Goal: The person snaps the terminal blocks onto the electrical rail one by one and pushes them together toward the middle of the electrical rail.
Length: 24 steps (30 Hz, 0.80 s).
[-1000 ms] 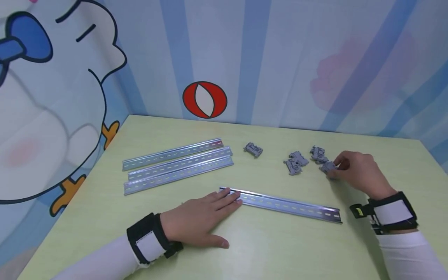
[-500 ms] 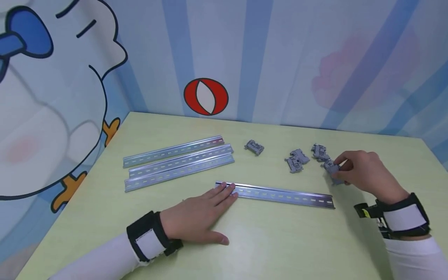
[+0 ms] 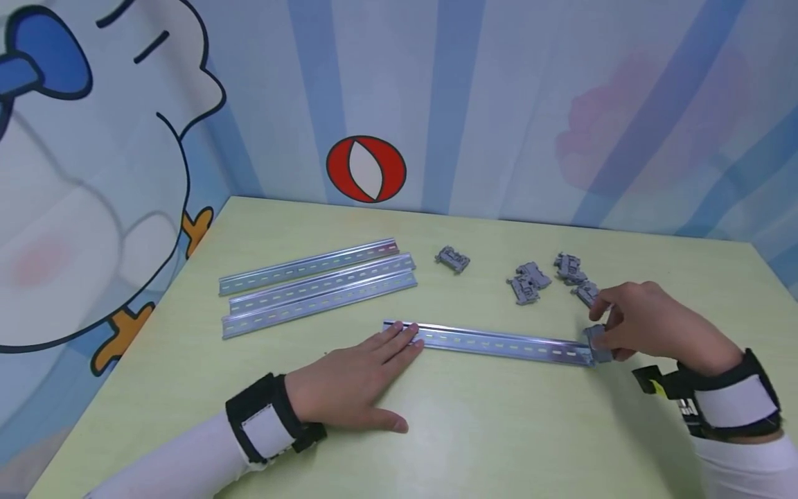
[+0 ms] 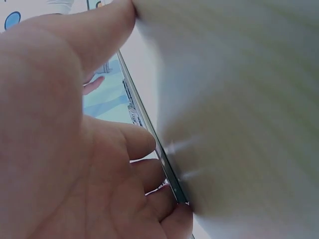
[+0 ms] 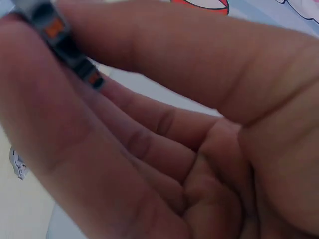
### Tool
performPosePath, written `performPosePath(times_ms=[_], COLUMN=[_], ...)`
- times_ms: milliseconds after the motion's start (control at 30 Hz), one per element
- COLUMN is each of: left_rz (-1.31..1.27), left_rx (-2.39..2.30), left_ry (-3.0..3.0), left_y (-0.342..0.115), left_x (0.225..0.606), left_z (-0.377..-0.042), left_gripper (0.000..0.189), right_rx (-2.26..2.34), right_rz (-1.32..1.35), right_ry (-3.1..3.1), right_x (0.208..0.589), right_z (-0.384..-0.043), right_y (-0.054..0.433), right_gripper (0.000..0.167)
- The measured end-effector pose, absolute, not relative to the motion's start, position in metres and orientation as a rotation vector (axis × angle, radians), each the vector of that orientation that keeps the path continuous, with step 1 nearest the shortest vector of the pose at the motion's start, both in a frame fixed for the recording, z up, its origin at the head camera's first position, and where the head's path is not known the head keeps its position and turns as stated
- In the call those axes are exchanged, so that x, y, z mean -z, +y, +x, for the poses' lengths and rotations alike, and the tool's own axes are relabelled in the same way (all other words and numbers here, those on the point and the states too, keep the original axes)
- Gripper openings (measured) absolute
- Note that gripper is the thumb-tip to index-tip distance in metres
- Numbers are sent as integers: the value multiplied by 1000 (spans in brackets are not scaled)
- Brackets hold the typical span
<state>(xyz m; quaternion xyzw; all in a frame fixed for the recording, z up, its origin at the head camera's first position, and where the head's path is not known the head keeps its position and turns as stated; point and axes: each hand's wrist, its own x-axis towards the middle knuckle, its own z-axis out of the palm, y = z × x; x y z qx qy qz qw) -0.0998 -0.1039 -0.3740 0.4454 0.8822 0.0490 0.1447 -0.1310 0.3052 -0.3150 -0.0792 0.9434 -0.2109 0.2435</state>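
Observation:
A slotted metal DIN rail (image 3: 499, 344) lies across the middle of the table. The fingertips of my left hand (image 3: 349, 388) press on its left end, fingers straight and thumb spread to the side. At the rail's other end, my right hand (image 3: 661, 329) pinches a grey terminal block (image 3: 598, 345) between thumb and fingers. That block overlaps the rail's right tip in the head view. From the right wrist, the held block (image 5: 62, 40) shows a dark narrow edge with orange spots. The left wrist view has the rail's edge (image 4: 169, 172) running under the fingers.
Three more DIN rails (image 3: 318, 287) lie side by side at the back left. One terminal block (image 3: 452, 260) sits alone at the back, and a pair of blocks (image 3: 526, 283) lies right of it. Other blocks (image 3: 569, 267) are close to my right hand. A printed backdrop stands behind the table.
My right hand has picked the terminal block from the group and brought it toward me, to the rail's right end. The rail's right end has swung away from me under my left hand.

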Motion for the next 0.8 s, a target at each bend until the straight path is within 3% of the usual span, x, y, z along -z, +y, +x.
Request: performPosePath(times_ms=[800], left_rz=[1263], left_rx=[-171], left_ry=[2512], left_y=[-105], left_x=[374], left_z=[-100], left_gripper=[98], right_rx=[480], right_rz=[-194], right_ry=[2653], right_x=[328], right_z=[-128], right_y=[282], right_gripper=[12])
